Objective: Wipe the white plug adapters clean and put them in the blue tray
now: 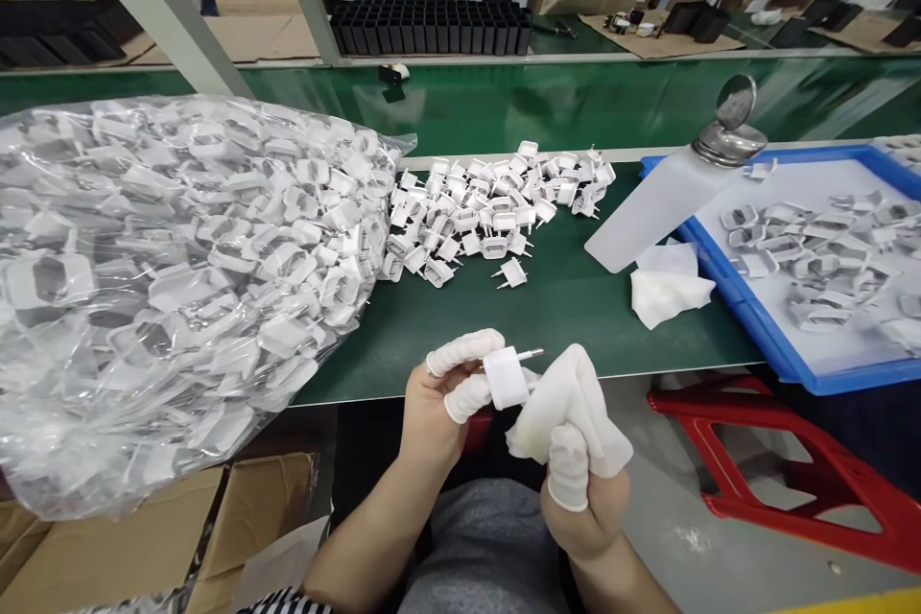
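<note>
- Green bench [446,326] bearing a bag [64,460], a pile of plugs [496,201], a bottle [648,206] and a tray [748,295].
- Left hand [436,403]: fingers pinching one plug [507,380] at the bench's near edge. Right hand [594,499]: fingers gripping one cloth [568,403] just beside it.
- To wipe well, I'd keep the body firmly pinched, wrap the cloth round and mind the pins.
- Counted: one bag, bottle and tray; one stray plug [512,272]; pile too jumbled to count.
</note>
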`<move>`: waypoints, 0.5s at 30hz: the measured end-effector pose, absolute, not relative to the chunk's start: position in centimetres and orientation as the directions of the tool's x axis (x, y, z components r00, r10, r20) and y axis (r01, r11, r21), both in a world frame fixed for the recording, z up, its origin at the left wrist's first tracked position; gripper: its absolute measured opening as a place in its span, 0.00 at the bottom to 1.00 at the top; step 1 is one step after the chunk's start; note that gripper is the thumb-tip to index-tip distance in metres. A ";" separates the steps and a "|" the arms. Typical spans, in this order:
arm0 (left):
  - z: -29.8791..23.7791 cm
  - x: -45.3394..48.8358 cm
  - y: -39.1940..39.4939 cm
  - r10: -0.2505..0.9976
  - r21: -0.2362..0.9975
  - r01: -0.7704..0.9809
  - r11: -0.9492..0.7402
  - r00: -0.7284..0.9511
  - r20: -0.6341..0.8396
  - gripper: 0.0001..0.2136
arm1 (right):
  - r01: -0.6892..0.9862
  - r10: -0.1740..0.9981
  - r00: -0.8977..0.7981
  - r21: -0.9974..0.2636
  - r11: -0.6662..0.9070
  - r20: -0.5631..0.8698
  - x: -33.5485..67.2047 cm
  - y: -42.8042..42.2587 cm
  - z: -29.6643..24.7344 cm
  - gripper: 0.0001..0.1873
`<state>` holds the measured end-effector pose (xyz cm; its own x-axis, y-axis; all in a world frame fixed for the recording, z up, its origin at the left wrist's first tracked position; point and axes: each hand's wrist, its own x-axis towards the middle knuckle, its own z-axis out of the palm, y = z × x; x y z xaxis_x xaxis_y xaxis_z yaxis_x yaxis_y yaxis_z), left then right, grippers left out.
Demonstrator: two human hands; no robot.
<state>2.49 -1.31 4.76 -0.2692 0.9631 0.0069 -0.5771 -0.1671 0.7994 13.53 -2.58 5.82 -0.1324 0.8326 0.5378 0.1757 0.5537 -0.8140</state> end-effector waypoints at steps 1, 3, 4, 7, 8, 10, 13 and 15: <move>4.7 2.5 -1.3 0.963 0.803 -0.575 -0.158 -0.269 -0.003 0.10 | 0.191 0.834 -0.126 -0.812 0.552 0.537 13.6 -2.5 5.9 0.22; 4.5 2.4 -1.5 0.957 0.833 -0.525 -0.175 -0.288 0.020 0.07 | 0.211 0.836 -0.133 -0.809 0.549 0.533 13.6 -2.4 6.0 0.22; 4.4 2.3 -1.6 0.954 0.852 -0.484 -0.200 -0.293 0.058 0.07 | 0.217 0.836 -0.139 -0.807 0.549 0.531 13.7 -2.3 6.1 0.22; 4.3 1.9 -2.0 0.935 0.894 -0.326 -0.307 -0.278 0.220 0.16 | 0.253 0.823 -0.157 -0.783 0.568 0.546 13.7 -2.3 6.2 0.24; 4.4 1.8 -2.2 0.925 0.903 -0.268 -0.335 -0.279 0.260 0.20 | 0.266 0.815 -0.164 -0.771 0.579 0.556 13.7 -2.3 6.2 0.25; 4.7 1.6 -2.4 0.910 0.917 -0.182 -0.353 -0.293 0.292 0.25 | 0.270 0.792 -0.180 -0.744 0.611 0.584 13.9 -2.3 5.8 0.26; 5.1 1.5 -2.3 0.947 0.907 -0.302 -0.294 -0.223 0.232 0.22 | 0.236 0.761 -0.125 -0.726 0.646 0.637 14.8 -2.4 4.7 0.25; 5.3 1.5 -2.1 0.979 0.862 -0.466 -0.200 -0.120 0.162 0.20 | 0.199 0.774 -0.054 -0.752 0.628 0.631 15.6 -2.5 4.0 0.22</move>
